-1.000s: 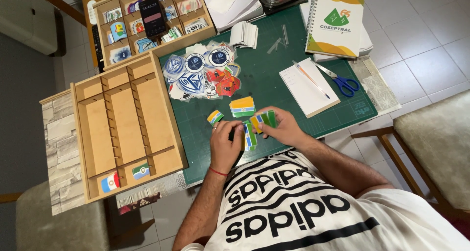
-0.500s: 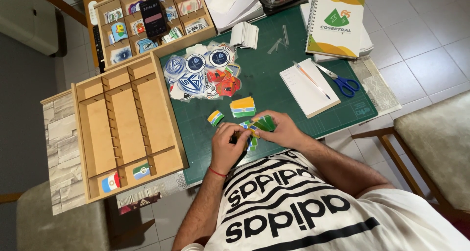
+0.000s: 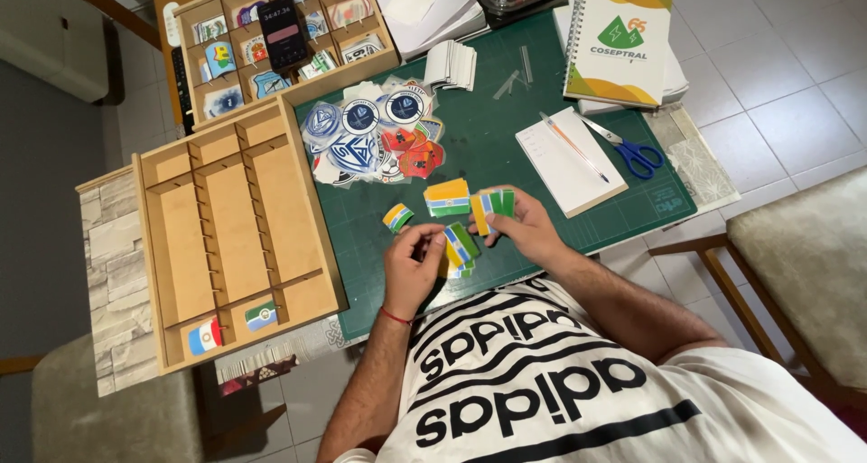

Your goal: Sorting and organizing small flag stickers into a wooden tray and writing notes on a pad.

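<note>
Sorting striped flag stickers on green cutting mat (image 3: 506,160).
Now parted since earlier: left hand (image 3: 411,269) pinching sticker stack (image 3: 461,244); right hand (image 3: 528,228) pinching sticker fan (image 3: 492,205), at two o'clock. Round blue badges (image 3: 361,133) at eleven o'clock.

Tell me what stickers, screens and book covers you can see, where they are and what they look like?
Phone: dark screen, lying on the upper wooden tray.
Spiral notebook: top right, white cover with green and yellow shapes.
Round badge stickers: heap mid-mat, blue, white and red.
Flag stickers: in the left hand, striped green, blue, yellow.
Two flag stickers: bottom slots of the big wooden tray.
</note>
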